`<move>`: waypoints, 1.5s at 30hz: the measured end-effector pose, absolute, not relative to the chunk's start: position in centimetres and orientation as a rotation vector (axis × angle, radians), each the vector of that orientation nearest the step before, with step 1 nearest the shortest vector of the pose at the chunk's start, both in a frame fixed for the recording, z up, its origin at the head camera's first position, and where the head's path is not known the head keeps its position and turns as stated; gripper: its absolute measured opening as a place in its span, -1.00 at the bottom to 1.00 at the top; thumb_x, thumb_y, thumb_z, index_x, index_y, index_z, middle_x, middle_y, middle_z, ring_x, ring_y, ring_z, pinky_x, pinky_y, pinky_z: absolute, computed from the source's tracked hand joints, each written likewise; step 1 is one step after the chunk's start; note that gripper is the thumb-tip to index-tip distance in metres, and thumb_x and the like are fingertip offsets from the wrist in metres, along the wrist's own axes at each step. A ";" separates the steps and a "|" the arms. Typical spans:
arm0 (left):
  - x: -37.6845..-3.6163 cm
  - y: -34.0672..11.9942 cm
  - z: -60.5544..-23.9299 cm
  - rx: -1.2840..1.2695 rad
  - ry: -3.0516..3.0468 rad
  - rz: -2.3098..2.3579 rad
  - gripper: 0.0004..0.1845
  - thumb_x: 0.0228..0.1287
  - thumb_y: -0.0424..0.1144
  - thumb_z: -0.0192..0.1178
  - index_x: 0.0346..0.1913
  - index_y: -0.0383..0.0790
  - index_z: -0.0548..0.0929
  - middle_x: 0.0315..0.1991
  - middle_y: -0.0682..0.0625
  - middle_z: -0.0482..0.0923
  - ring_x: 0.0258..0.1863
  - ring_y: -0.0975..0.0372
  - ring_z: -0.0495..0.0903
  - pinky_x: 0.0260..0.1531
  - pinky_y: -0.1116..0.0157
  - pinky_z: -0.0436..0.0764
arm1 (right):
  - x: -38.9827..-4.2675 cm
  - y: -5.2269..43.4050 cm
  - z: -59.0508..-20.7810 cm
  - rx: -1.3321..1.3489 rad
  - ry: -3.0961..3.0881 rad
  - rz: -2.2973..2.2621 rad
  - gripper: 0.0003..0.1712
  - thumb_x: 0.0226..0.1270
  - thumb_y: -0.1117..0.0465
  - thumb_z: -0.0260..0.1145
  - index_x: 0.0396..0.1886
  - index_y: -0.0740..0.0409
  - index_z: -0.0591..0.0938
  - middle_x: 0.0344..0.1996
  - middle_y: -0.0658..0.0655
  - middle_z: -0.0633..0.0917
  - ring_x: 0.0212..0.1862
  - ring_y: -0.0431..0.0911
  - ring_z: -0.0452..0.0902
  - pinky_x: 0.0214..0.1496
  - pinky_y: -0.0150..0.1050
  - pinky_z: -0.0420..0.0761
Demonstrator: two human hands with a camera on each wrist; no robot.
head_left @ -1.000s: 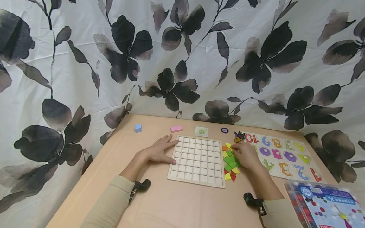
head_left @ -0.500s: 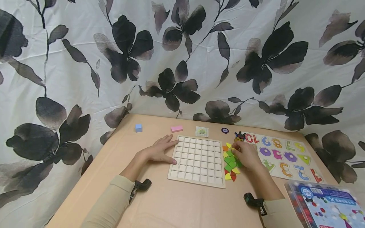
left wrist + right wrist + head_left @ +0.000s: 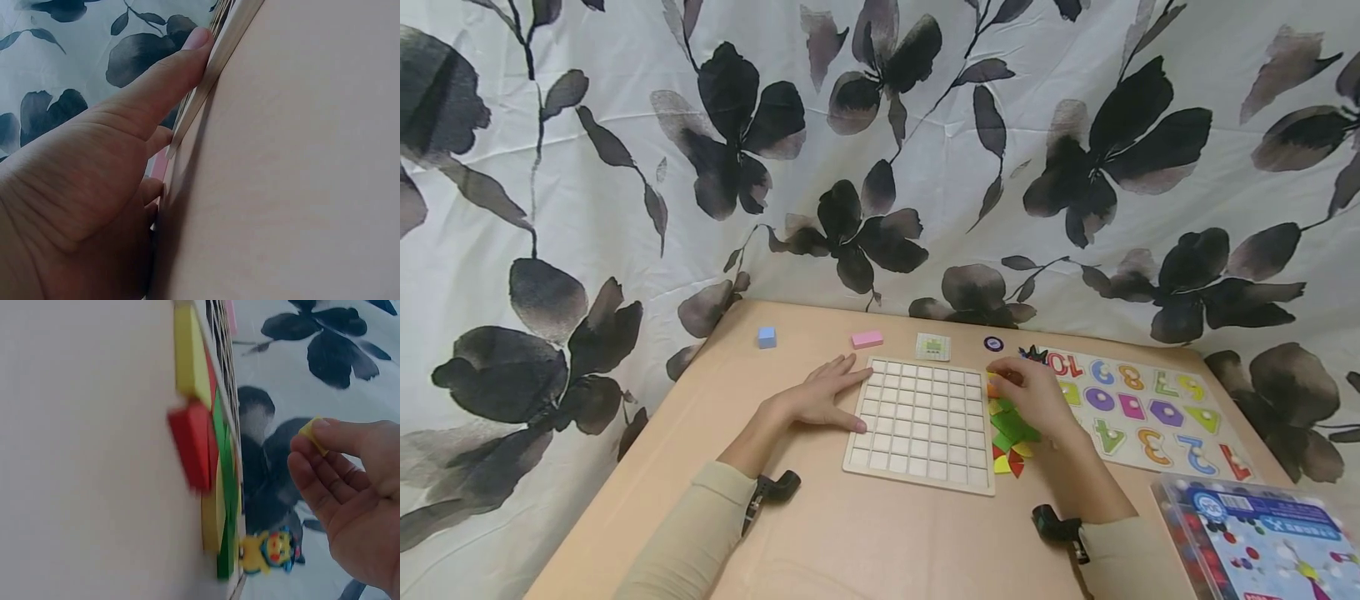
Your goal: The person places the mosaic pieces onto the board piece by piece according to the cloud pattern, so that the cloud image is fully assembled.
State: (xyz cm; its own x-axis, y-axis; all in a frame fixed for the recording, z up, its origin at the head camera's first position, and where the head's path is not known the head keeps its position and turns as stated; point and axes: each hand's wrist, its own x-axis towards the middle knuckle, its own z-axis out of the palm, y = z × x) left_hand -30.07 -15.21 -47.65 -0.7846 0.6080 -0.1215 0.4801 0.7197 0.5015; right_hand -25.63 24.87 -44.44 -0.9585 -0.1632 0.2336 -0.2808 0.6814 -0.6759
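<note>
Between the right hand's (image 3: 356,500) thumb and forefinger a small yellow piece (image 3: 312,434) is being pinched clear of the table, something only the right wrist view is showing, since from the head camera the hand (image 3: 1028,397) is hiding it while hovering over the heap of coloured tiles (image 3: 1009,433) just beside the gridded wooden board (image 3: 921,423). At the board's opposite edge the left hand (image 3: 820,398) is lying flat with fingers straight, its thumb (image 3: 164,81) pressing against the board's rim (image 3: 215,59) in the left wrist view. Farther right the number puzzle (image 3: 1138,408) is lying on the table (image 3: 850,542).
</note>
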 end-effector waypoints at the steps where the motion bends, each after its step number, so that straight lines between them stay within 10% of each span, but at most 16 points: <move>1: -30.1 -15.2 -47.7 0.856 2.649 0.658 0.16 0.08 0.45 0.40 0.68 0.16 0.13 0.72 -0.20 -0.28 0.71 -0.10 -0.33 0.64 -0.20 -0.25 | -25.7 24.5 -44.3 0.385 -2.724 1.147 -0.75 0.51 0.27 0.34 0.11 0.13 0.74 -0.04 0.13 0.76 -0.13 -0.02 0.56 -0.16 -0.40 0.61; 24: -30.0 -15.0 -47.8 0.850 2.644 0.653 0.15 0.08 0.45 0.39 0.67 0.17 0.14 0.72 -0.19 -0.28 0.71 -0.08 -0.33 0.64 -0.20 -0.23 | -28.6 13.4 -45.5 0.293 -2.535 1.563 -0.81 0.43 0.39 0.36 -0.04 0.25 0.80 -0.19 0.19 0.79 -0.25 -0.07 0.56 -0.23 -0.36 0.56; 45: -30.0 -15.2 -47.6 0.839 2.646 0.664 0.15 0.08 0.45 0.40 0.68 0.19 0.12 0.72 -0.20 -0.27 0.71 -0.10 -0.32 0.63 -0.21 -0.22 | -29.5 12.8 -48.9 0.261 -2.585 1.604 -0.90 0.44 0.32 0.39 -0.19 0.12 0.81 -0.27 0.09 0.76 -0.22 -0.05 0.56 -0.15 -0.25 0.56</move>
